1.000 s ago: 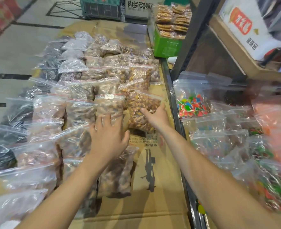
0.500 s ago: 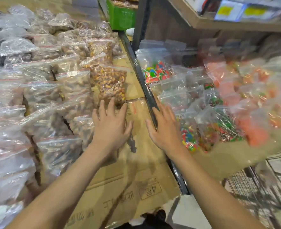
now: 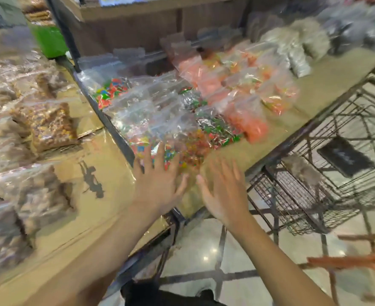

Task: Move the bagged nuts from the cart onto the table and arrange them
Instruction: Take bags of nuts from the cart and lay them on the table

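The left hand (image 3: 159,186) and right hand (image 3: 223,195) are held side by side, fingers spread straight, nothing gripped, above the cardboard-covered tabletop (image 3: 107,173).

Cardboard-covered table (image 3: 98,173) on the left with clear bags of nuts (image 3: 47,127) in rows, neighbouring cardboard-lined shelf (image 3: 327,82) carrying bags of colourful candy (image 3: 204,129)

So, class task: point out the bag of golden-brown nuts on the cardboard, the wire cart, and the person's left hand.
bag of golden-brown nuts (image 3: 47,127): head view, middle of the bag's front.
wire cart (image 3: 292,208): head view, mesh of its near wall.
left hand (image 3: 158,184): head view, back of the hand.
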### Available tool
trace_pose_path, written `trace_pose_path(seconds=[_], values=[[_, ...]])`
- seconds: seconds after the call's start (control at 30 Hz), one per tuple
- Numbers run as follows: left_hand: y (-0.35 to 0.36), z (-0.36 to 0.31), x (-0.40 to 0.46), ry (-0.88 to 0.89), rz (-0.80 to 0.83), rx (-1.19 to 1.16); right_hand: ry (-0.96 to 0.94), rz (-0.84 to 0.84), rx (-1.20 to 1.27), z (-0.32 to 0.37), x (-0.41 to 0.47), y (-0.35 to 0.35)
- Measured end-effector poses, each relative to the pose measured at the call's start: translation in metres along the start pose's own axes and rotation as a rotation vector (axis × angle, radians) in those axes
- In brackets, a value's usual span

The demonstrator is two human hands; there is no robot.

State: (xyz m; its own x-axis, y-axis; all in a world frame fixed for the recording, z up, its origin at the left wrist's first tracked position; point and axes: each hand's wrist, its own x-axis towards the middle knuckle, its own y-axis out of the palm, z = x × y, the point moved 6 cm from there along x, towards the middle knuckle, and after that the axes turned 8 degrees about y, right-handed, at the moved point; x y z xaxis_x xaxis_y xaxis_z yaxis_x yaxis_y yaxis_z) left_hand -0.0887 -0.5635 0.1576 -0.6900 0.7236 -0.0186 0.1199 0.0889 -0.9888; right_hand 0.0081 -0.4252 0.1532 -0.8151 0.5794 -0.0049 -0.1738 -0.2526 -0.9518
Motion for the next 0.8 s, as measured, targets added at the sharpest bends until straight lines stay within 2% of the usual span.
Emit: trace_pose_path(seconds=[0.17, 0.37, 0.6, 0.8], values=[[0.027, -0.116, 0.031, 0.172, 0.056, 0.020, 0.146, -0.078, 0.042, -0.113, -0.019, -0.028], [0.060, -0.240, 0.066, 0.378, 0.157, 0.052, 0.357, -0.080, -0.015, -0.237, -0.035, -0.047], [0.108, -0.335, 0.130, 0.566, 0.220, 0.090, 0.591, -0.083, -0.014, -0.351, -0.020, -0.055], [0.150, -0.411, 0.236, 0.685, 0.268, 0.054, 0.752, -0.080, -0.022, -0.440, 0.047, -0.054]])
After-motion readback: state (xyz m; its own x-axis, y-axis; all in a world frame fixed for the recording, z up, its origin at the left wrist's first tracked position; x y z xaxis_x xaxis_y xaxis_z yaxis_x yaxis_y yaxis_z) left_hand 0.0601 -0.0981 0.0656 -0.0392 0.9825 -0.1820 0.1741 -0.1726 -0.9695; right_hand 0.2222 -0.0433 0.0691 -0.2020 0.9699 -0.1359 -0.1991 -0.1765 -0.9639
